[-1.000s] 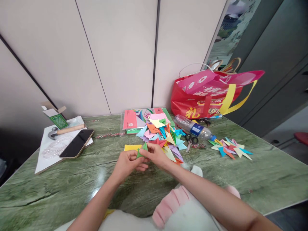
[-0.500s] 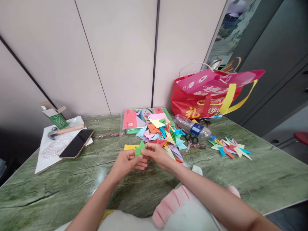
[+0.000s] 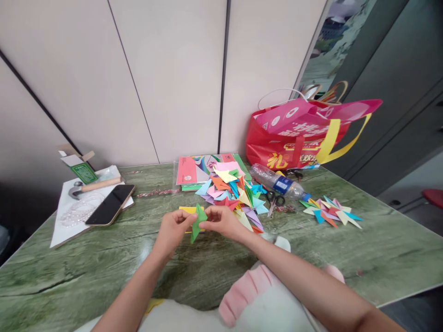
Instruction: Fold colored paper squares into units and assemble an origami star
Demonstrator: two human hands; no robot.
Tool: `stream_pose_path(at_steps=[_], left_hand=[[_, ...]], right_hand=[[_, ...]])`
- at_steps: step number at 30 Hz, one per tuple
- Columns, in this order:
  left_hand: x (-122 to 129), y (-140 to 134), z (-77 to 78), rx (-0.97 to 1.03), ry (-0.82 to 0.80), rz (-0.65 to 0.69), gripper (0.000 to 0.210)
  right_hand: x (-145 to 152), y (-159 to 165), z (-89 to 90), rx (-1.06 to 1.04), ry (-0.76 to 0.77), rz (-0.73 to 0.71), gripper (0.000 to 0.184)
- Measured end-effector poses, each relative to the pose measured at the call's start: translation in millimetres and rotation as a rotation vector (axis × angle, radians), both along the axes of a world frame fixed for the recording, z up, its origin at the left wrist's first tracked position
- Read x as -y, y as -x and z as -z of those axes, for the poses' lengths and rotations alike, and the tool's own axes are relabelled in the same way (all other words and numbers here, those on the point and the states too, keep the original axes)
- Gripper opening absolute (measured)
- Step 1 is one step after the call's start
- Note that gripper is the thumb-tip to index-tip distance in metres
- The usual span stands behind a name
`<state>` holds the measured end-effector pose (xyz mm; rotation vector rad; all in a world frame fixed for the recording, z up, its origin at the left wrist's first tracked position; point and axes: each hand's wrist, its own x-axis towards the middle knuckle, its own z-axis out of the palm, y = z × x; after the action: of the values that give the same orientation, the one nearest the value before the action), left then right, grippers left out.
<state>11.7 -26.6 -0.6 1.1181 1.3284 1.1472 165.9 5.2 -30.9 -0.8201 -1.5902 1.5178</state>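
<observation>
Both my hands hold one folded green paper piece (image 3: 197,222) just above the green marble table (image 3: 86,267). My left hand (image 3: 171,231) pinches its left side and my right hand (image 3: 223,222) pinches its right side. The piece stands on end, its point toward the table. A flat yellow paper (image 3: 185,210) lies on the table right behind it. Just past my right hand is a heap of folded coloured paper triangles (image 3: 235,193).
A smaller fan of folded pieces (image 3: 330,213) lies to the right. Scissors (image 3: 273,202), a plastic bottle (image 3: 277,181), a paper pack (image 3: 194,171) and a red bag (image 3: 297,133) sit behind. A phone (image 3: 110,204), hammer (image 3: 93,186) and small box (image 3: 78,166) are at left.
The green piece has been turned from lying low between my fingers to standing upright and longer. My hands have shifted slightly left and apart.
</observation>
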Motion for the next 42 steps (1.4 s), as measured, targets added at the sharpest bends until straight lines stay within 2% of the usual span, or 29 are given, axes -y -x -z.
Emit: stream_pose_path(at_steps=[5, 9, 13, 17, 19, 22, 25, 29, 33, 36, 42], left_hand=[[0.3, 2.6, -1.9, 0.247, 0.163, 0.124, 0.024], [0.7, 1.0, -2.8, 0.310, 0.217, 0.144, 0.022], [1.1, -1.9, -2.2, 0.239, 0.120, 0.111, 0.026], [0.5, -2.3, -0.4, 0.016, -0.022, 0.000, 0.024], [0.6, -2.4, -0.1, -0.053, -0.044, 0.020, 0.021], [1.4, -3.0, -1.0, -0.049, -0.028, 0.083, 0.020], [1.9, -3.3, -2.0, 0.073, 0.022, 0.099, 0.021], [0.3, -2.2, -1.0, 0.290, 0.118, 0.088, 0.020], [-3.0, -0.4, 1.3, 0.439, 0.215, 0.027, 0.012], [-5.3, 1.2, 2.5, 0.475, 0.238, 0.006, 0.008], [-5.3, 2.1, 4.5, 0.459, 0.220, 0.018, 0.007]], right_hand=[[-1.1, -2.3, -1.8, 0.005, -0.030, 0.004, 0.029], [-0.9, -3.6, -5.4, -0.077, 0.057, -0.058, 0.030], [0.5, -1.4, -6.1, -0.135, 0.175, -0.045, 0.031], [1.3, 1.9, -4.3, -0.180, 0.228, -0.002, 0.033], [0.9, 2.6, -2.6, -0.174, 0.205, 0.029, 0.031], [-0.2, 2.7, -0.2, -0.129, 0.141, 0.066, 0.029], [-0.9, 2.3, 0.2, -0.153, 0.114, 0.062, 0.030], [-0.9, 1.4, -1.1, -0.225, 0.136, 0.044, 0.045], [-1.1, 0.7, -0.9, -0.234, 0.078, 0.083, 0.035], [-0.9, 0.3, -0.7, -0.184, 0.014, 0.033, 0.030], [-1.1, -3.1, -4.0, -0.136, -0.020, -0.010, 0.035]])
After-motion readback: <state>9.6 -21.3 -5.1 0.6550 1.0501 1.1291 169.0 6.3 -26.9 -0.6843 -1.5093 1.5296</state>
